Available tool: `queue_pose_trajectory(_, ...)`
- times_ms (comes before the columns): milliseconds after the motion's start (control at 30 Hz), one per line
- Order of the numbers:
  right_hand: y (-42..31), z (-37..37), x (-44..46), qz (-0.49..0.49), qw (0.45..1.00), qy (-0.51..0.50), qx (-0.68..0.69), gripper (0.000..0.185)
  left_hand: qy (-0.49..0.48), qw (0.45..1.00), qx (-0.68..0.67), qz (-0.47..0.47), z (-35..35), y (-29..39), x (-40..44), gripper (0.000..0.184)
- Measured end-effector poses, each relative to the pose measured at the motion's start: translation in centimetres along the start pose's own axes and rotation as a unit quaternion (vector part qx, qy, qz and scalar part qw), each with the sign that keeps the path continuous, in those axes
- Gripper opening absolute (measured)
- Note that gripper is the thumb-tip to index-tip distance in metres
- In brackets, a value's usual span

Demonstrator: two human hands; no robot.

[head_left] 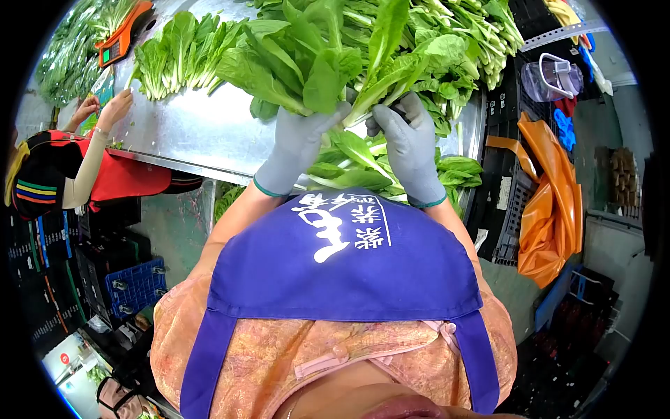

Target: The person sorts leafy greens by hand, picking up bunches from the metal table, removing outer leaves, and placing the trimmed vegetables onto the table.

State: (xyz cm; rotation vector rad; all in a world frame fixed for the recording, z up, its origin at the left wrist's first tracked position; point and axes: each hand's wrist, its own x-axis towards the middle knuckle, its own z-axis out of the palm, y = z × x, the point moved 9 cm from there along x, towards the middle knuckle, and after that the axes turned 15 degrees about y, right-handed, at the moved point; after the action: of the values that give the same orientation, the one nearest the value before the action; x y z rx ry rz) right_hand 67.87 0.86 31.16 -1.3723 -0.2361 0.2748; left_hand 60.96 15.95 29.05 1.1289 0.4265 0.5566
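In a grey glove, my left hand point(293, 146) is closed round the base of a bunch of leafy greens point(296, 66), whose broad leaves fan out over the metal table point(199, 133). My right hand point(410, 140), gloved too, has its thumb and fingers pinched at the stem end of another leafy green point(391, 73) beside that bunch. The leaves partly hide the fingertips of both hands. Beyond them lies a large pile of the same greens point(481, 38), and loose leaves point(356, 157) lie on the near side under my hands.
A row of greens point(185, 52) lies at the table's far left, near an orange scale point(124, 35). At the left a co-worker's hand point(116, 108) reaches over the edge. Black crates point(499, 160), an orange plastic sheet point(548, 209) and a clear container point(551, 77) stand at the right.
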Motion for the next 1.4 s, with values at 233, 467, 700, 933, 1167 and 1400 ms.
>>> queue_pose_trajectory(233, -1.2, 0.8, 0.2, 0.001, 0.999, 0.044, 0.009, 0.026, 0.001, 0.987, 0.118, 0.114, 0.9, 0.0, -0.8, 0.040)
queue_pose_trajectory(467, 0.2, 0.0, 0.7, 0.005, 0.998, 0.034, -0.050, 0.023, 0.001, 0.997, 0.054, 0.062, 0.8, 0.1, -0.7, 0.030)
queue_pose_trajectory(700, 0.9, -0.3, 0.8, 0.018, 0.998, 0.020, -0.048, 0.023, 0.002, 0.999, 0.035, 0.005, -0.4, -1.7, -0.3, 0.028)
queue_pose_trajectory(933, 0.5, -0.1, 0.8, -0.004, 0.998, 0.013, -0.062, 0.021, -0.114, 0.918, 0.215, 0.313, -0.3, 0.8, -0.7, 0.024)
queue_pose_trajectory(1167, 0.8, 1.1, 0.4, 0.002, 0.990, -0.038, -0.133, 0.024, -0.084, 0.988, -0.046, -0.118, 1.2, -1.3, -0.2, 0.034)
queue_pose_trajectory(1400, 0.0, 2.2, -0.5, -0.022, 0.979, -0.086, -0.186, 0.033, -0.077, 0.985, -0.047, -0.145, 1.3, -2.2, -0.7, 0.031)
